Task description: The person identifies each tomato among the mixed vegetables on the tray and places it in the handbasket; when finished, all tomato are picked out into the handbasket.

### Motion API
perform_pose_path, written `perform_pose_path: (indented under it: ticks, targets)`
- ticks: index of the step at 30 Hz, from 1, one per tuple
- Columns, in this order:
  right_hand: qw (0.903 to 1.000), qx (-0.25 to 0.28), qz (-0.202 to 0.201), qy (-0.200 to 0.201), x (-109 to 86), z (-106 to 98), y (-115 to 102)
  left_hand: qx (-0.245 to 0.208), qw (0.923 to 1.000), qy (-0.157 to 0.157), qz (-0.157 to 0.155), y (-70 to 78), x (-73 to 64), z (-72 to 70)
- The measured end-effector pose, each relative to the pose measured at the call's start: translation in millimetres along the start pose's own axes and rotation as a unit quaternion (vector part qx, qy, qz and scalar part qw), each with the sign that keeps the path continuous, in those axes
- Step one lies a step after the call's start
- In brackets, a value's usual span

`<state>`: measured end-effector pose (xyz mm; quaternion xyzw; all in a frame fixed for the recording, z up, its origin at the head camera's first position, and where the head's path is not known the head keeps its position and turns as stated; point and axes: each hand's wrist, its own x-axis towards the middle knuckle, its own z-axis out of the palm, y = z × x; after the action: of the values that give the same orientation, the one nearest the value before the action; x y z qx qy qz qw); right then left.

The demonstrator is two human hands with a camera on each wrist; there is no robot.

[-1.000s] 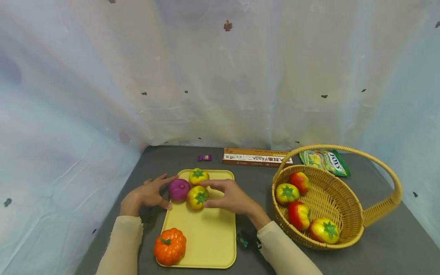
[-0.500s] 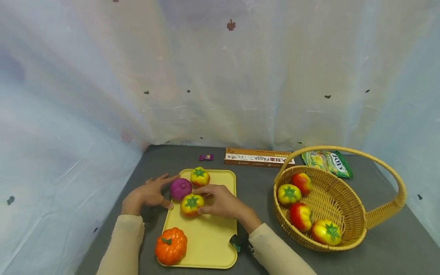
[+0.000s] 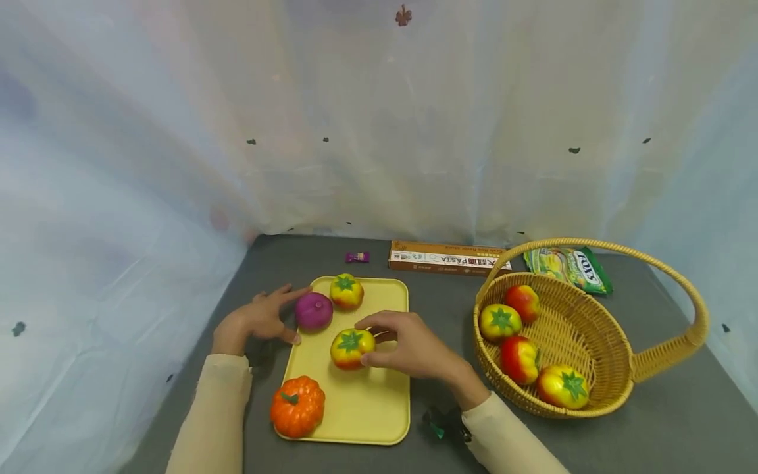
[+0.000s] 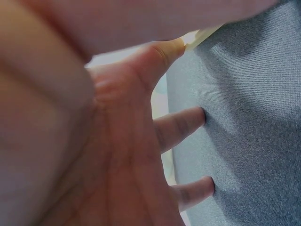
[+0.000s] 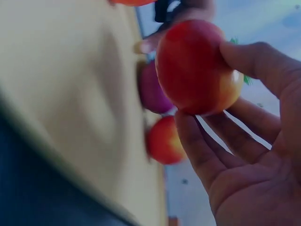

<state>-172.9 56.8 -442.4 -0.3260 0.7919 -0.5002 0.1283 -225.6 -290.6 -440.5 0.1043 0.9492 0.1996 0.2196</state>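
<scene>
A red-and-yellow toy persimmon [image 3: 352,349] with a green leafy top is pinched between the thumb and fingers of my right hand [image 3: 414,345]. The right wrist view shows this persimmon [image 5: 197,70] raised off the yellow tray [image 3: 370,401]. My left hand [image 3: 260,319] lies spread at the tray's left edge, holding nothing. In the left wrist view, fingertips [image 4: 195,117] touch the grey tabletop and another finger meets the tray's rim. Near the left hand are a purple round toy vegetable [image 3: 314,311] and a second persimmon [image 3: 347,291]. An orange toy pumpkin [image 3: 298,406] occupies the tray's near-left corner.
A wicker basket [image 3: 583,336] with a tall handle stands on the right, several toy fruits inside. Behind it lie a green candy bag [image 3: 571,268] and a long pasta box [image 3: 447,258]. A small purple packet [image 3: 358,257] rests beyond the tray.
My right hand took hold of the persimmon in the tray's middle, which shifted left, then came up and back to the right. My left hand stayed in place; the head view tilted down slightly.
</scene>
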Motion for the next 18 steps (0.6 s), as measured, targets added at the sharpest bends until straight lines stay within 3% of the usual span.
perform_pose_path:
  ticks: [5, 11, 15, 18]
  targets:
    - [0.9999, -0.003, 0.002, 0.016, -47.5, -33.0, -11.2, -0.009, 0.9999, -0.005, 0.005, 3.6, 0.8, -2.3]
    - [0.9954, -0.028, -0.006, 0.091, -119.5, -81.8, -16.3, -0.008, 0.9998, -0.008, 0.014, 6.1, 4.8, -4.5]
    - [0.9836, -0.106, 0.011, 0.146, -167.6, -123.2, -19.9, -0.011, 0.9999, -0.009, 0.007, 2.7, 5.6, -4.6]
    - [0.9668, -0.18, 0.065, 0.17, -198.9, -153.7, -21.8, -0.016, 0.9998, -0.012, 0.002, -0.6, 4.4, -4.5]
